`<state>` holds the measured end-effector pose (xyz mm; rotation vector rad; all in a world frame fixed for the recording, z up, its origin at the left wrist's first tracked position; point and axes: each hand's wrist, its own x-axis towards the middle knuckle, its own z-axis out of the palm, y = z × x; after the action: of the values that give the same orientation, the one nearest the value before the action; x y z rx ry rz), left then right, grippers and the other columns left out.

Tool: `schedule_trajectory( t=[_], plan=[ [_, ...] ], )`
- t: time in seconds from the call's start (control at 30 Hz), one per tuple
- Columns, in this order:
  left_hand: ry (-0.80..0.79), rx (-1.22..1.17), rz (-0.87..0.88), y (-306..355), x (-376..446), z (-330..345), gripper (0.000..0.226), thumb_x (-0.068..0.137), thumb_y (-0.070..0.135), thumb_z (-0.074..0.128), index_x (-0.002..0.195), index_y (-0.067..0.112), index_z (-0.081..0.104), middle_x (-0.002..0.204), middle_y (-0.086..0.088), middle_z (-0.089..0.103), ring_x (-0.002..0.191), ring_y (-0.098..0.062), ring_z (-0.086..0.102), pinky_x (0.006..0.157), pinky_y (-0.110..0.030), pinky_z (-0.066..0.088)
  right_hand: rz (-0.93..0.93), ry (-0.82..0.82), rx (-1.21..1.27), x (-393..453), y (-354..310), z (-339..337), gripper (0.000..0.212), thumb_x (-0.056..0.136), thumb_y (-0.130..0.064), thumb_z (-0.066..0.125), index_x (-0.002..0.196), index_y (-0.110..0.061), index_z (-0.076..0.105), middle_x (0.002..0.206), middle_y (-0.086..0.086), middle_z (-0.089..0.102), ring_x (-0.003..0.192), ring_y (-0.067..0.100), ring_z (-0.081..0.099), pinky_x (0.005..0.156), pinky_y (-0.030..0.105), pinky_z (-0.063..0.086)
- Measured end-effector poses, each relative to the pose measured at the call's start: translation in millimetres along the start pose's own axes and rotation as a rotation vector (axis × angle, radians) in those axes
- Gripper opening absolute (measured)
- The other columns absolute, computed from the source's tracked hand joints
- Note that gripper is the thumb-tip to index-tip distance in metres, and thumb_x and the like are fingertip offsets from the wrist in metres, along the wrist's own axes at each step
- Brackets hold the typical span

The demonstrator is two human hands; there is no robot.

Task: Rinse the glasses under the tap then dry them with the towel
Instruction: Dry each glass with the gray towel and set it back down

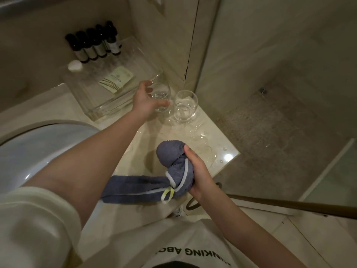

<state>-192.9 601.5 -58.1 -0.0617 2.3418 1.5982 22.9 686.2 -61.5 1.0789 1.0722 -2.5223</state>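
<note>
While your left hand (147,101) curls round the nearer glass (161,95) on the wet counter (216,140), beside the second glass (185,105), lift it slowly and bring it to the bunched towel (173,163) gripped in your right hand (199,171).

The person wears a cream, off-white top with loose sleeves. The left sleeve (36,227) is pushed up above the elbow at about 8 o'clock in the view, bunched into soft thick folds, leaving the forearm bare. The right forearm is bare as well, with no sleeve edge in view. The shirt front (154,242) fills the 6 o'clock edge and carries dark block capitals, seen upside down and partly cut off, reading roughly "NKING ABO". A dark patch sits below the lettering at the very bottom edge.
</note>
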Motion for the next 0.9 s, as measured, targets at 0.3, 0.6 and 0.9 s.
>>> schedule_trajectory(
  t=[0.3,0.6,0.9],
  plan=[
    [0.113,-0.338,-0.17,-17,-61,-61,0.07,0.066,0.014,0.088,0.124,0.024,0.05,0.118,-0.002,0.056,0.099,-0.013,0.06,0.073,-0.027,0.051,-0.06,-0.075,0.029,-10,4,32,0.059,0.083,-0.041,0.059,0.129,-0.004,0.058,0.124,0.016,0.065,0.111,0.027,0.064,0.097,0.039,0.051],
    [0.189,-0.597,-0.226,-44,-155,-151,0.055,0.072,0.008,0.079,0.12,0.016,0.055,0.108,-0.001,0.059,0.078,-0.006,0.063,0.07,-0.025,0.05,-0.387,-0.153,-0.148,-42,30,117,0.032,0.089,-0.018,0.062,0.119,-0.011,0.06,0.111,0.007,0.069,0.098,0.015,0.068,0.081,0.023,0.054],
    [0.268,-0.677,-0.176,-55,-215,-205,0.051,0.059,0.028,0.076,0.106,0.025,0.056,0.093,0.0,0.066,0.076,-0.015,0.065,0.069,-0.03,0.053,-0.756,-0.381,-0.708,-63,85,167,0.062,0.074,-0.046,0.072,0.127,-0.054,0.04,0.136,-0.021,0.048,0.128,-0.003,0.047,0.103,0.016,0.039]
  ],
)
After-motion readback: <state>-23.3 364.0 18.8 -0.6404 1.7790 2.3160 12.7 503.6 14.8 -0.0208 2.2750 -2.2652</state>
